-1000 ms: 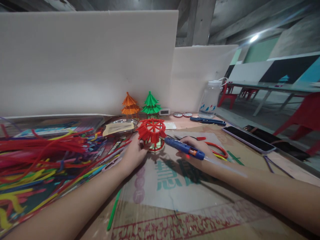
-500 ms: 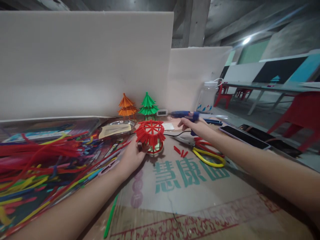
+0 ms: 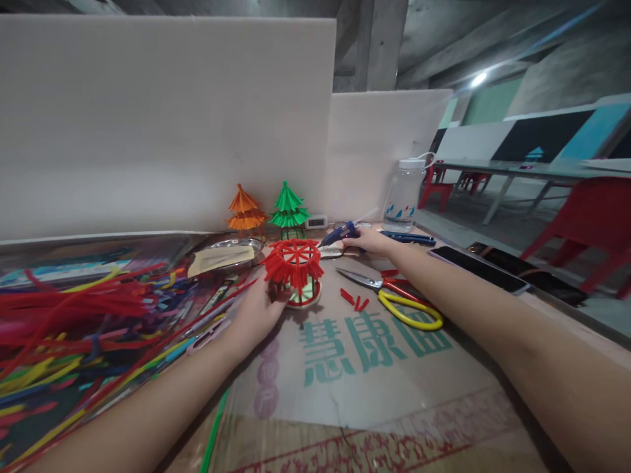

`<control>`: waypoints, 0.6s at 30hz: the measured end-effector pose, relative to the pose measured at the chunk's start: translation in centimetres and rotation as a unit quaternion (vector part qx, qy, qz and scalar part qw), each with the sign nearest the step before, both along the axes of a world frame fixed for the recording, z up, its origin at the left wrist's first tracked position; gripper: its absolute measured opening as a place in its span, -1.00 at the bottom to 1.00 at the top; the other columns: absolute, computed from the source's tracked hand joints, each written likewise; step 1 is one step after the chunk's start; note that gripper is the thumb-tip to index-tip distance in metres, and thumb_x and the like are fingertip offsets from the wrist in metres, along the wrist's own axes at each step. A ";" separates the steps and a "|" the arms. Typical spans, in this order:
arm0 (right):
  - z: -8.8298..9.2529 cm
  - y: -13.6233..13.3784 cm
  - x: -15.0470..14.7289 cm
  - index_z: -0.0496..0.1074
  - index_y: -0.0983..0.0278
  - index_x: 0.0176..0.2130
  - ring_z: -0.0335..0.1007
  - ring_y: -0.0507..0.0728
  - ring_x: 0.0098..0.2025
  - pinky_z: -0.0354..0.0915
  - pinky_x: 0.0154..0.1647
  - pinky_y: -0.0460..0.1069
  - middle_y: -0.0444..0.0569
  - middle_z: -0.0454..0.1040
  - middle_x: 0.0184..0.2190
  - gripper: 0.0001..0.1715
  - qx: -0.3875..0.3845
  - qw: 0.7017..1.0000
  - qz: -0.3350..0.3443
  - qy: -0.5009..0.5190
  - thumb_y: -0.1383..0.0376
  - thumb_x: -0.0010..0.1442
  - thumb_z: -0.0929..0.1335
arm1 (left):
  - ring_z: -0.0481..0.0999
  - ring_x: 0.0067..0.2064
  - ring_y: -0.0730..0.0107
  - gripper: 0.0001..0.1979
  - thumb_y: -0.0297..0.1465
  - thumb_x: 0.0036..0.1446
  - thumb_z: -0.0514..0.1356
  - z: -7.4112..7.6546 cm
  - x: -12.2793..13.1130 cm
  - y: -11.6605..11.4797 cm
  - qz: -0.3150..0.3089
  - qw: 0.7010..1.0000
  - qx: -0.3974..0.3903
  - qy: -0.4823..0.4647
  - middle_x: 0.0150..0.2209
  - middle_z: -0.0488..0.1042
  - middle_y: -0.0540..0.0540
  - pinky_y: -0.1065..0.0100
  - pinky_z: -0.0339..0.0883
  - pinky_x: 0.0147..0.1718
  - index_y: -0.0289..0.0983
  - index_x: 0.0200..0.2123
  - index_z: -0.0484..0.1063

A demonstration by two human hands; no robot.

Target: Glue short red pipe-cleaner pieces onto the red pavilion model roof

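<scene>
My left hand (image 3: 263, 307) is closed round the left side of a small red pavilion model (image 3: 294, 263), made of fuzzy pipe-cleaner pieces with a spoked top and a pale round base. A blue glue gun (image 3: 341, 232) is gripped in my right hand (image 3: 369, 242), its nozzle pointing left and down close to the model's upper right edge. Whether the nozzle touches the model I cannot tell. Several short red pipe-cleaner pieces (image 3: 355, 300) lie to the right of the model, beside scissors (image 3: 409, 310) with yellow and red handles.
An orange pavilion (image 3: 246, 211) and a green one (image 3: 288, 209) stand behind, near a metal dish (image 3: 254, 244). Loose coloured pipe cleaners (image 3: 83, 315) cover the left side. A clear bottle (image 3: 404, 194), blue pliers-like tool (image 3: 408, 238) and phone (image 3: 477, 268) are at right.
My right hand has closed on the glue gun and brought it left and down, nozzle towards the red pavilion model. The left hand keeps its hold on the model.
</scene>
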State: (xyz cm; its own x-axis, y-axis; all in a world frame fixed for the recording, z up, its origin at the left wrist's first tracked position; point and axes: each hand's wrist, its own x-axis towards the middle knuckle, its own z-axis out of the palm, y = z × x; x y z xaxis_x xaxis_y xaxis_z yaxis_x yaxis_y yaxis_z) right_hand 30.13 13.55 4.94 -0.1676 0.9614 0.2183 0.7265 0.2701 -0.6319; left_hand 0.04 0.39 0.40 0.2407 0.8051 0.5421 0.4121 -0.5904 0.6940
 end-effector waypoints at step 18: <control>2.0 -10.6 -1.2 0.59 0.15 -0.01 0.42 0.14 -0.16 0.26 -0.14 -0.01 0.01 0.55 -0.18 -0.65 0.113 0.894 0.346 -0.261 0.35 0.30 0.29 | 0.55 -0.03 0.06 -0.69 -0.30 0.16 0.17 -0.3 -0.2 0.3 0.024 0.999 -0.016 0.016 -0.03 0.55 -0.23 0.02 0.38 0.03 -0.32 -0.05 0.41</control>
State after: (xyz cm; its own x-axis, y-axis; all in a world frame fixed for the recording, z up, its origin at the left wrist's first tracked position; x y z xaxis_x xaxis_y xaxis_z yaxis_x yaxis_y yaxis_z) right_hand 28.97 2.98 6.96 -0.8411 0.5288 0.1132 0.5155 0.8473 -0.1281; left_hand -0.15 0.67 0.11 0.2176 0.8328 0.5089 0.4623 -0.5472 0.6977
